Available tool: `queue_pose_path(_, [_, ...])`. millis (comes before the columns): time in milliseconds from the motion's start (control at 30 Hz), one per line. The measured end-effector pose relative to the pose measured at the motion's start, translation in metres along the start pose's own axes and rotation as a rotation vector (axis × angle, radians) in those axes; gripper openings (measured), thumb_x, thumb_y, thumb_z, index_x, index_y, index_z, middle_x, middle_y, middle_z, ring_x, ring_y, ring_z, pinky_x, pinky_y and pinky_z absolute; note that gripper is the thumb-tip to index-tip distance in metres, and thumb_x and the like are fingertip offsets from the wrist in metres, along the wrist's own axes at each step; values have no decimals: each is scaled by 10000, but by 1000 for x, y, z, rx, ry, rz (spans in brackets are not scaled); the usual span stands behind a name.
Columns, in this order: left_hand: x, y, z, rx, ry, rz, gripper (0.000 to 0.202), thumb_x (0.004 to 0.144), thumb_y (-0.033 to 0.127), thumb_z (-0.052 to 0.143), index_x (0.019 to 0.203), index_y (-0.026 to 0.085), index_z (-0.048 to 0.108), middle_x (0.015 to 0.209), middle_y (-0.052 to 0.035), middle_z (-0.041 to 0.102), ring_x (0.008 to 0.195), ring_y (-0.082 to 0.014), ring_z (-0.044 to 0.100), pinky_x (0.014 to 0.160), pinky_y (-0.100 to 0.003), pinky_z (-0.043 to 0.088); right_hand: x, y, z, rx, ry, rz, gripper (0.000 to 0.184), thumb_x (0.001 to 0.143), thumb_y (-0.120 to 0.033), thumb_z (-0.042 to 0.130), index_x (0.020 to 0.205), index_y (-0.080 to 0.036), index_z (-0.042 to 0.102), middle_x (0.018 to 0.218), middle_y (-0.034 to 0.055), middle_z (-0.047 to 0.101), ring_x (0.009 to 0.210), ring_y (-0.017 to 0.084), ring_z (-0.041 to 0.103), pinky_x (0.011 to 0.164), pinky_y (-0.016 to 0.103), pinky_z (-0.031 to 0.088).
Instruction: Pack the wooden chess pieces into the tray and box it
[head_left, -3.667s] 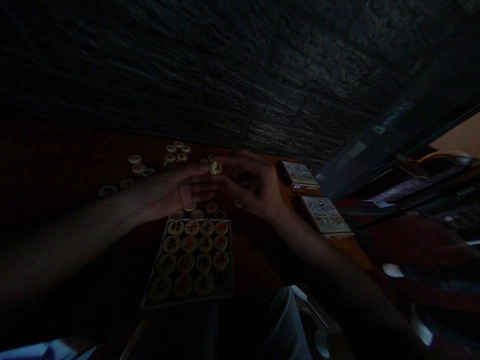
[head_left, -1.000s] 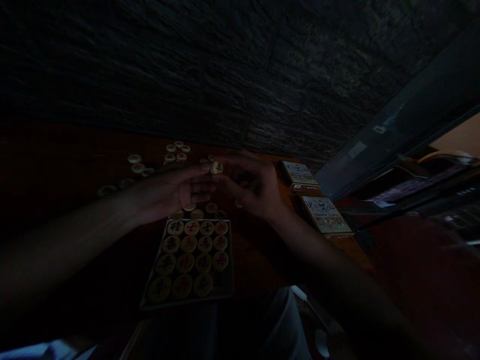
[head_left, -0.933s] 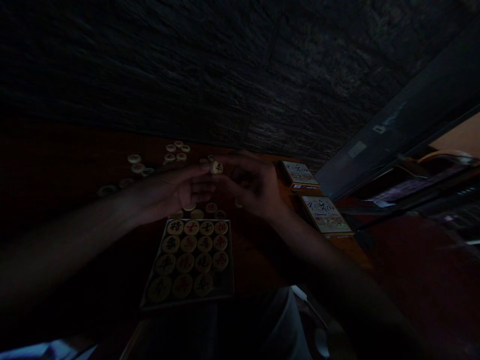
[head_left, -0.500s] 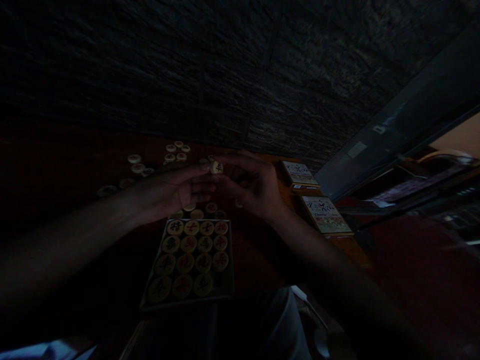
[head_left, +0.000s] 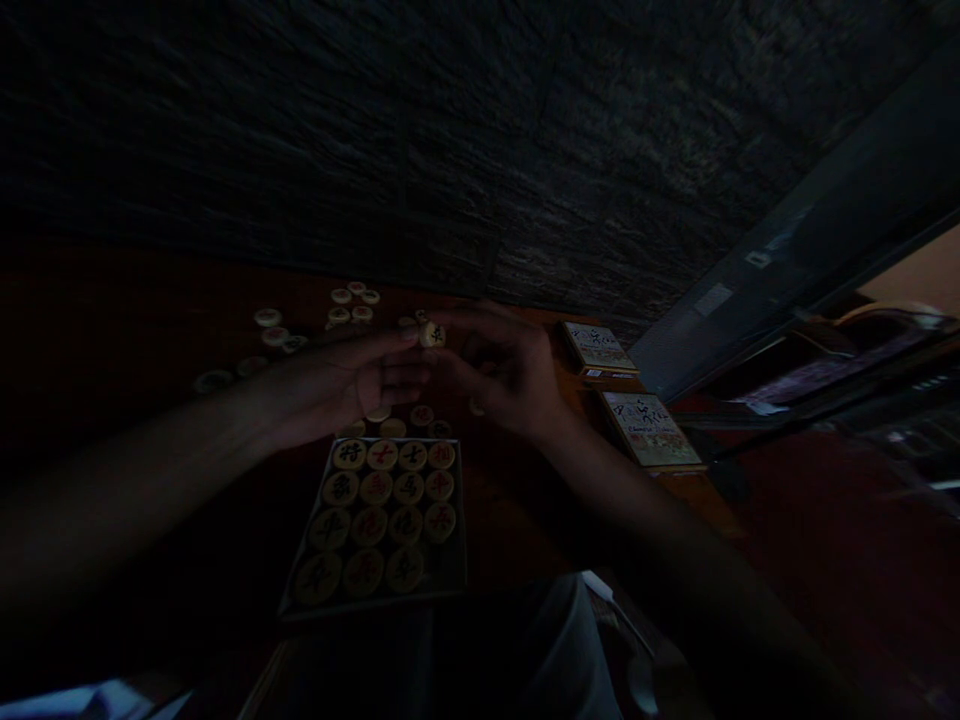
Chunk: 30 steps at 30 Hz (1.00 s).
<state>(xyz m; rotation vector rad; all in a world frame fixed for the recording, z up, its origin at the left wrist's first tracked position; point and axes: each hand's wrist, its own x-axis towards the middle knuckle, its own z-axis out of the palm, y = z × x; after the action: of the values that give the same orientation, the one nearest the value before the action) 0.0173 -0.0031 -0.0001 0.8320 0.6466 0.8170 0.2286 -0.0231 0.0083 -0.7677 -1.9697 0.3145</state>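
A round Chinese chess piece point(head_left: 433, 335) with a black character is pinched between the thumb and forefinger of my right hand point(head_left: 514, 370). My left hand point(head_left: 352, 385) is beside it, palm turned inward and fingers apart, its upper fingertip at the piece's left edge; contact is hard to tell in this dim light. Below the hands sits an open box point(head_left: 448, 570) of chess pieces, set in rows with red and black characters. Its near right corner holds no piece. Between the hands and the box lie several loose pieces point(head_left: 422, 415).
More loose chess pieces point(head_left: 274, 337) are scattered on the dark wooden table at the back left. Two closed Chinese chess boxes point(head_left: 649, 428) lie at the right. A dark stone wall point(head_left: 450, 150) rises behind the table. My knee point(head_left: 570, 650) is under the near edge.
The piece in my right hand has turned slightly, and my left fingertip has drawn a little back to the left. The box and loose pieces look unmoved.
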Motion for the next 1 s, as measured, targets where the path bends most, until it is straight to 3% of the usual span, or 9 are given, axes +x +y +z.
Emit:
queue_pose_path(367, [-1, 0, 0, 11, -4, -3, 172, 896, 250, 822, 1043, 180, 768, 1030, -26, 812, 883, -152, 722, 804, -283, 578, 0, 0, 1, 21, -2, 31, 310, 969, -390, 741, 1207, -193, 765, 949, 41, 706, 707, 114, 615, 636, 243, 520])
queue_pose_path(500, [0, 1, -1, 47, -7, 6, 163, 895, 254, 812, 1030, 174, 768, 1057, -47, 811, 889, -160, 723, 809, -281, 574, 0, 1, 1, 23, 4, 13, 299, 958, -345, 753, 1212, -187, 768, 967, 42, 716, 707, 108, 623, 626, 231, 505])
queue_pose_path(700, [1, 5, 3, 139, 6, 68, 230, 860, 344, 779, 1010, 169, 776, 1073, -97, 799, 842, -187, 722, 752, -290, 574, 0, 4, 3, 43, 81, 112, 281, 928, -311, 765, 1182, -191, 774, 1001, 35, 741, 645, 81, 594, 556, 203, 458])
queue_pose_path(867, [-2, 6, 4, 541, 46, 238, 236, 800, 379, 809, 926, 185, 763, 921, -56, 789, 781, -177, 731, 691, -261, 550, 6, 15, -1, 57, 276, 212, 249, 887, -327, 795, 1081, -175, 761, 1027, 46, 768, 664, 93, 605, 534, 211, 437])
queue_pose_path(1000, [-6, 6, 3, 917, -145, 261, 218, 821, 378, 783, 938, 197, 750, 874, -28, 787, 791, -186, 740, 694, -271, 559, 7, 20, -4, 56, 330, 294, 246, 871, -350, 802, 1056, -196, 756, 1033, 42, 771, 608, 89, 586, 487, 223, 404])
